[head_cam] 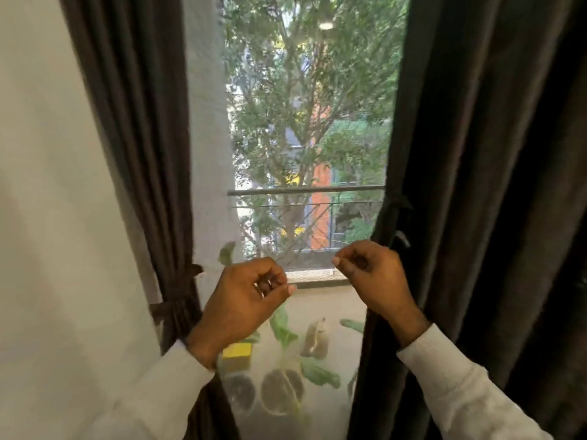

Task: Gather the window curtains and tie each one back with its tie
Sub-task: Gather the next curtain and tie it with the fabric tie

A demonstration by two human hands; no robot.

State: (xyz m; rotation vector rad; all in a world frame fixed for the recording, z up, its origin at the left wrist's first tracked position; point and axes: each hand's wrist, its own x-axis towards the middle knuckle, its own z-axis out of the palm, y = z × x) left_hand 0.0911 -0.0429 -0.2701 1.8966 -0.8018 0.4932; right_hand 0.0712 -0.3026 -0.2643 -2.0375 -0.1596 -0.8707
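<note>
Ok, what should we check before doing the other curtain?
1. Left curtain gathered: ok.
2. Left curtain's tie wrapped round it: ok, bunched tight.
3. Right curtain gathered: not ok, it hangs loose.
4. Right curtain's tie: not ok, a short piece sticks out at the edge, not wrapped round.
5. Left hand free: ok, fingers curled, holding nothing.
6. Right hand grip on the curtain edge: cannot tell, the fingers are curled right beside it.

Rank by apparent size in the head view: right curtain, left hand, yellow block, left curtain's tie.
1. right curtain
2. left hand, enlarged by nearness
3. left curtain's tie and yellow block look alike; unranked.
</note>
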